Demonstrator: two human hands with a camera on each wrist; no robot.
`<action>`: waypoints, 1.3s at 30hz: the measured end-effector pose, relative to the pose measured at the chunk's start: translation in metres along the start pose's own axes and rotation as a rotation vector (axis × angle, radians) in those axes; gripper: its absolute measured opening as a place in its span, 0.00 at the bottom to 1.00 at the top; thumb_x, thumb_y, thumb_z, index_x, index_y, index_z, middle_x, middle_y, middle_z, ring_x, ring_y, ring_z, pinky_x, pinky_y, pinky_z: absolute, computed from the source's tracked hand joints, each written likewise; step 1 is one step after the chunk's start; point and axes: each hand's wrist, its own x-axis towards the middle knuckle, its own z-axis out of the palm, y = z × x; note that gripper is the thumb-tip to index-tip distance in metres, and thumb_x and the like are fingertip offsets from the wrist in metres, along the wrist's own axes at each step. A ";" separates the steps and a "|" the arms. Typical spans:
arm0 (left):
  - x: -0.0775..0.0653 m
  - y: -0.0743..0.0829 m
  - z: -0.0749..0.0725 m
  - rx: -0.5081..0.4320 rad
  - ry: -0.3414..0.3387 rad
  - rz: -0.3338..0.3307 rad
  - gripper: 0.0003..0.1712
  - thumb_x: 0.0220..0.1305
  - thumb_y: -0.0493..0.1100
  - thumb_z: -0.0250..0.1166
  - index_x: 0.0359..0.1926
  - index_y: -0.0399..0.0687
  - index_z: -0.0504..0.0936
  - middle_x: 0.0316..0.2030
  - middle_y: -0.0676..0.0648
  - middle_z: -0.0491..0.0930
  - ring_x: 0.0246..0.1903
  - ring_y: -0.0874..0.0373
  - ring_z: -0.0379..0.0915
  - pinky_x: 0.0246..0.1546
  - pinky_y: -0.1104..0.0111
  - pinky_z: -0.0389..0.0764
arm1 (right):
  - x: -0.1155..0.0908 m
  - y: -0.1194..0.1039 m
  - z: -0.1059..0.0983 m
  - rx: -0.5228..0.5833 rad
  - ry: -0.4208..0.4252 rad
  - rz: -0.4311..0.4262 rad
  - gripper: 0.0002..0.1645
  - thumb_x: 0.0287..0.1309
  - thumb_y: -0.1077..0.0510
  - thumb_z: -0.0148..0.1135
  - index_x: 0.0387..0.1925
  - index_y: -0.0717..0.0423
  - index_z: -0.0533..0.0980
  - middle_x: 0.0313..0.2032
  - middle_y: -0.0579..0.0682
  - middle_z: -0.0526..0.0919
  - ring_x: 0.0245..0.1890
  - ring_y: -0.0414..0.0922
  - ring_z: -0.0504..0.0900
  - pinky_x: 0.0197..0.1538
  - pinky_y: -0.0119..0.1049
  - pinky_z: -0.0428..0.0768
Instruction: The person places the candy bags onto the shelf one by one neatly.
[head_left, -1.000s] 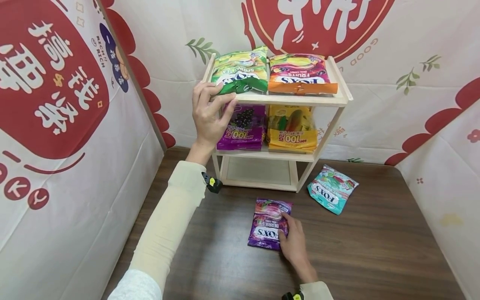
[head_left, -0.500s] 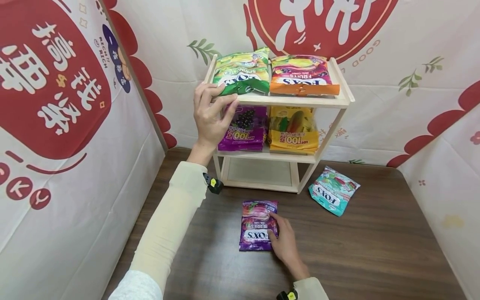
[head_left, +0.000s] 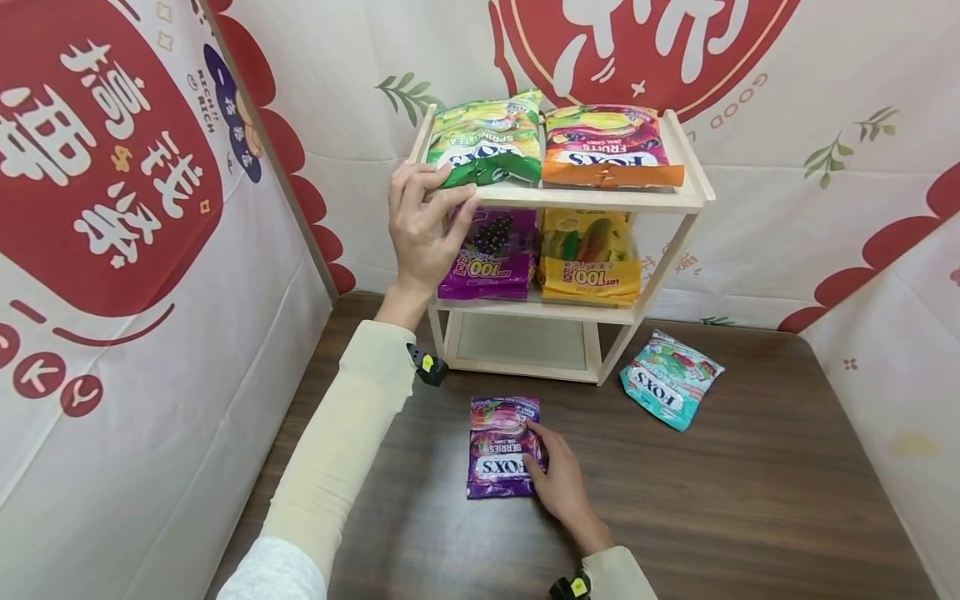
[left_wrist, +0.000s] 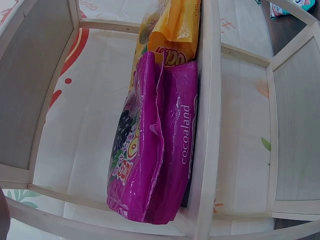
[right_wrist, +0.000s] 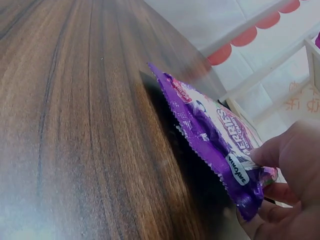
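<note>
My right hand pinches the right side of a purple Fox's Berries candy bag, low over the table in front of the shelf rack. In the right wrist view the thumb lies on top of the bag and other fingers reach underneath its edge. My left hand grips the front left corner of the pale wooden shelf rack, its fingertips right at a green Spring Tea candy bag. Beside that bag on the top shelf lies a Fruits candy bag with an orange edge.
On the middle shelf stand a magenta bag and a yellow bag. A teal Fox's candy bag lies on the dark wood table, right of the rack. Printed white cloth walls enclose the table at the back and sides.
The right hand has carried the purple candy bag to the left, in front of the rack. The left hand keeps its hold on the rack's corner.
</note>
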 end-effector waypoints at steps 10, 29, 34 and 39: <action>0.000 0.000 0.000 -0.001 0.008 0.009 0.06 0.54 0.42 0.70 0.33 0.46 0.87 0.41 0.42 0.79 0.49 0.45 0.68 0.64 0.52 0.58 | -0.004 0.002 -0.002 0.013 0.060 0.092 0.30 0.56 0.64 0.66 0.60 0.63 0.69 0.51 0.61 0.74 0.47 0.55 0.75 0.48 0.50 0.75; 0.000 -0.001 0.000 -0.005 -0.003 -0.006 0.06 0.54 0.42 0.70 0.33 0.47 0.87 0.41 0.43 0.78 0.50 0.46 0.67 0.65 0.52 0.57 | 0.026 -0.016 0.020 -0.033 -0.005 0.367 0.48 0.45 0.52 0.75 0.62 0.71 0.62 0.55 0.70 0.69 0.55 0.64 0.70 0.57 0.56 0.70; 0.000 -0.001 0.000 -0.009 0.004 0.002 0.05 0.54 0.42 0.70 0.33 0.47 0.87 0.41 0.43 0.78 0.49 0.46 0.67 0.65 0.52 0.57 | 0.025 -0.015 0.022 -0.049 0.054 0.336 0.42 0.45 0.56 0.76 0.59 0.70 0.69 0.50 0.67 0.75 0.51 0.62 0.74 0.55 0.54 0.72; 0.001 -0.001 0.000 -0.011 0.008 0.002 0.06 0.54 0.42 0.70 0.33 0.47 0.87 0.41 0.42 0.78 0.49 0.45 0.67 0.65 0.52 0.57 | 0.025 -0.011 0.023 -0.006 0.104 0.307 0.39 0.43 0.59 0.76 0.58 0.66 0.72 0.50 0.66 0.78 0.51 0.62 0.76 0.55 0.53 0.72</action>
